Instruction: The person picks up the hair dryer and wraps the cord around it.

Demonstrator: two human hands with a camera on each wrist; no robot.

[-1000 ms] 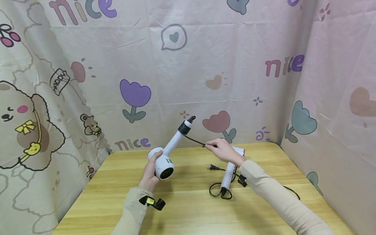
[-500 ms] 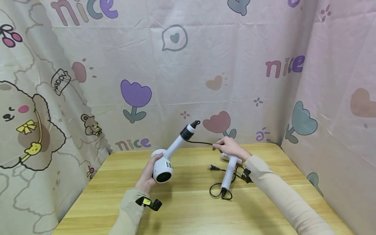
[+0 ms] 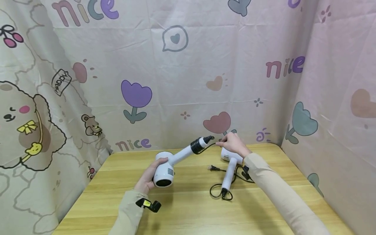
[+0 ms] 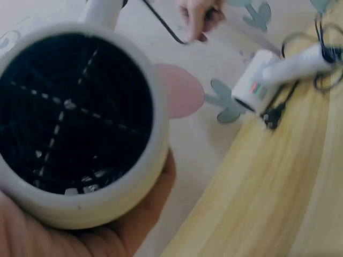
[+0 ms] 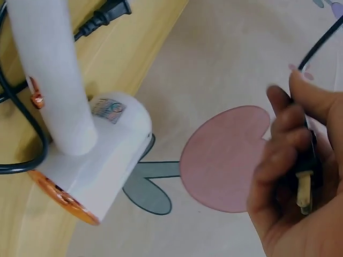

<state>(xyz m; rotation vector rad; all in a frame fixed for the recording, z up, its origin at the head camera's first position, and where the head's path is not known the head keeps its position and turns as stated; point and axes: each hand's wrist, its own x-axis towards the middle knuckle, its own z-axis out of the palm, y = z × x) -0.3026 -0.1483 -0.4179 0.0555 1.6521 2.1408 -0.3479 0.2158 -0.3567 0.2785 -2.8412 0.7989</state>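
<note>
My left hand [image 3: 148, 175] grips the round head of a white hair dryer [image 3: 163, 169], held above the table with its handle slanting up to the right. A black cord [image 3: 196, 147] is wound in several coils round the handle's end. In the left wrist view the dryer's dark grille [image 4: 75, 112] faces the camera. My right hand [image 3: 233, 144] holds the cord's free end, its fingers curled round the black plug [image 5: 308, 171], whose metal prongs show in the right wrist view. A short length of cord runs between the coils and this hand.
A second white hair dryer [image 3: 229, 173] lies on the wooden table [image 3: 117, 195] at the right, its cord looped loosely about its handle. That cord's plug [image 3: 214, 168] lies left of the handle. A patterned curtain [image 3: 176, 81] hangs behind and at both sides.
The held dryer's handle has swung lower and further right, and its head has shifted slightly right and down. My right hand has moved right, and the cord between hand and coils looks shorter.
</note>
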